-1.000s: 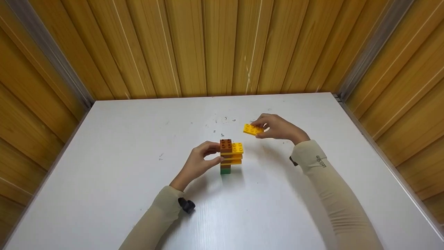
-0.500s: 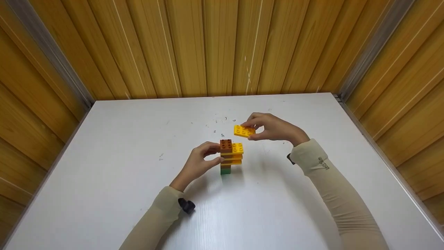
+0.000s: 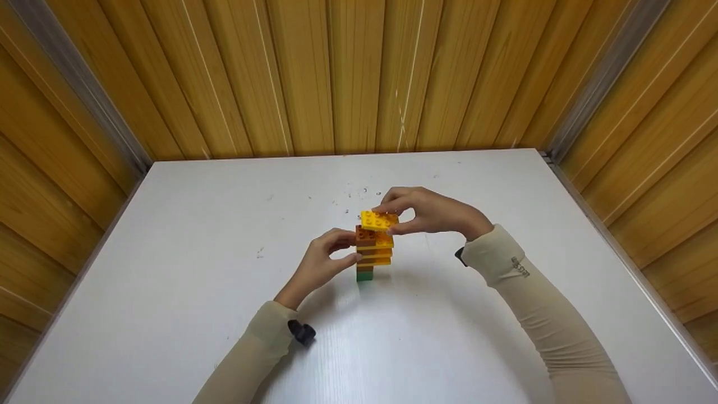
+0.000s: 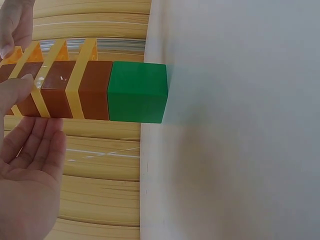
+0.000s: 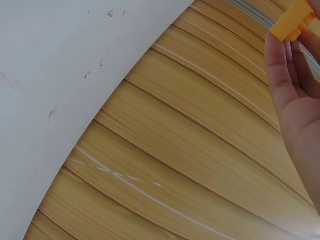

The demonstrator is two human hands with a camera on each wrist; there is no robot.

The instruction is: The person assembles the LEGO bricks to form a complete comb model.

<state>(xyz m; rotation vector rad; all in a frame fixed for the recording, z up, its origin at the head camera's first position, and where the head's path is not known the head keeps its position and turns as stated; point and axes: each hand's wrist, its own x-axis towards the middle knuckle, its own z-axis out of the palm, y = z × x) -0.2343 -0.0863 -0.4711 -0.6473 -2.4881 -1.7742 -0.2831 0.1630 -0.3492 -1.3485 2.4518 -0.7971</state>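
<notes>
A tower of toy building bricks (image 3: 366,261) stands upright on the white table. Its base is a green brick (image 4: 137,92); above it brown bricks alternate with thin yellow plates that jut out to the right. My left hand (image 3: 322,258) steadies the tower from the left, thumb on the near side and fingers behind. Pinched by its right end between the thumb and fingers of my right hand (image 3: 432,213) is a yellow studded plate (image 3: 377,220). This plate is over the brown top brick (image 3: 366,237); whether they touch I cannot tell. In the right wrist view the plate (image 5: 290,21) shows edge-on.
The white table (image 3: 224,224) reaches back to a wood-patterned panel wall (image 3: 359,78), with similar panels on both sides. Small dark marks (image 3: 348,196) dot the surface behind the tower. A black wrist device (image 3: 303,333) sits at my left cuff.
My right hand has carried the yellow plate leftward and slightly down, from beyond the tower's right side to over its top. My left hand and the tower have stayed put.
</notes>
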